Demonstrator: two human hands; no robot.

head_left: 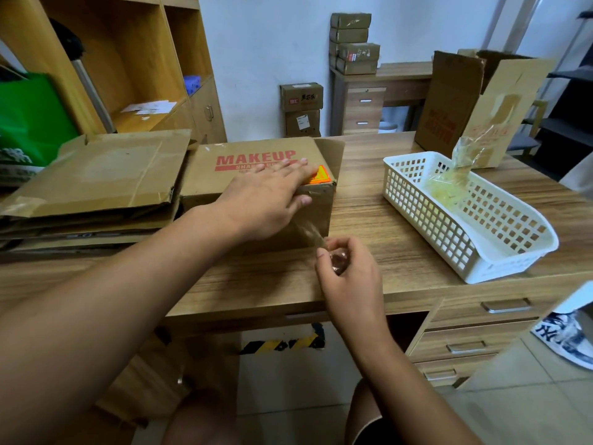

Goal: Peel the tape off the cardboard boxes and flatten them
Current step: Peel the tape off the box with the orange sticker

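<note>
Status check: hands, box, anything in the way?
Left hand pressing flat on box. Right hand pinching tape, strip stretched from box front. Nothing blocking the pull.

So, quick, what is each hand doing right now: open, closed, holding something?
Left hand: open, pressing flat on the box.
Right hand: closed, pinching a strip of tape that runs up to the box.

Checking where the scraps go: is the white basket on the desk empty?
No, a wad of peeled clear tape lies in the far end of the white basket.
</note>
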